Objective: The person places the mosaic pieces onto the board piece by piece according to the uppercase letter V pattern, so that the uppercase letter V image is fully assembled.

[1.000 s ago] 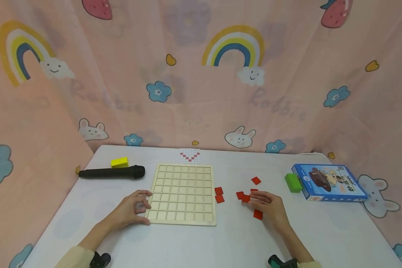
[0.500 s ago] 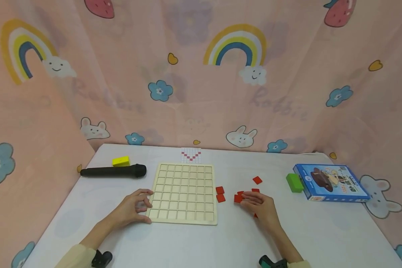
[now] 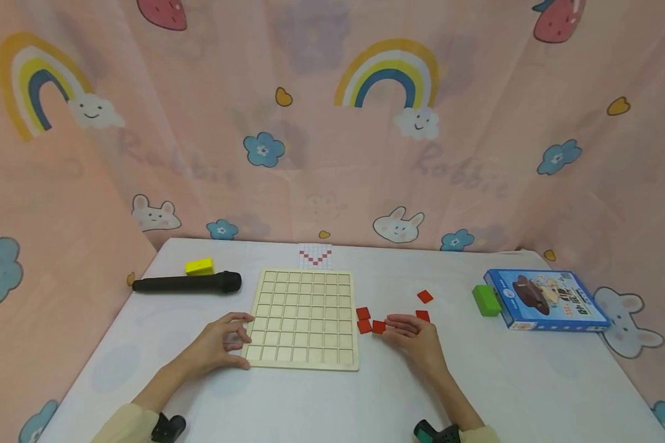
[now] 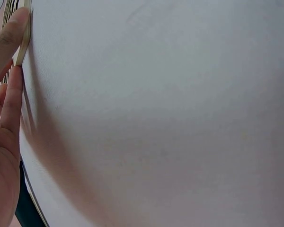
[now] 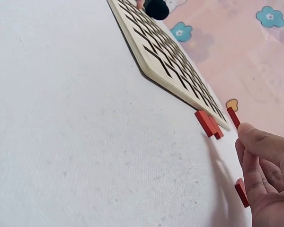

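Pale matt wood grid board; red matt tiles; white woven tablecloth, slightly rough.
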Demonstrator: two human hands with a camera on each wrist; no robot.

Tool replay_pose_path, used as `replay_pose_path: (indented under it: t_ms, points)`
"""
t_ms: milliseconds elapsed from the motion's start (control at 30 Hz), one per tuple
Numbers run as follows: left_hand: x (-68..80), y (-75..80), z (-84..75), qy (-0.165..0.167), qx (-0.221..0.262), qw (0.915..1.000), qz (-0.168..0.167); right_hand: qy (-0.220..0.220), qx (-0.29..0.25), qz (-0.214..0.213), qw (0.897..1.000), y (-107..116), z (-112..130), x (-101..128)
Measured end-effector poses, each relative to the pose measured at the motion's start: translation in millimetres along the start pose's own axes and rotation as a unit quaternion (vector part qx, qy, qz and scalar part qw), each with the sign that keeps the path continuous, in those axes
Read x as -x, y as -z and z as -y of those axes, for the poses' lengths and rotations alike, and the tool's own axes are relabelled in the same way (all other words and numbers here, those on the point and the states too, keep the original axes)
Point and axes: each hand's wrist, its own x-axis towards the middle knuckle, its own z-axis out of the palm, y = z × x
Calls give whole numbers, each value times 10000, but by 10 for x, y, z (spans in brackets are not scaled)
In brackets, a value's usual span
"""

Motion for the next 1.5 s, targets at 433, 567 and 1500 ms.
replay_pose_path:
  t_ms: [433,567,1500]
  points:
    - [2,-5,-31,-100,-2,9999,29,137,-322,141,9993,-207,28,37]
    - [-2,-5,-33,-68,-11,10000,38,186,-399,157,9989,-255,56,49]
    - [-4,4,8,-69,27,10000,56,575,-682,625,9940,-649,223,115]
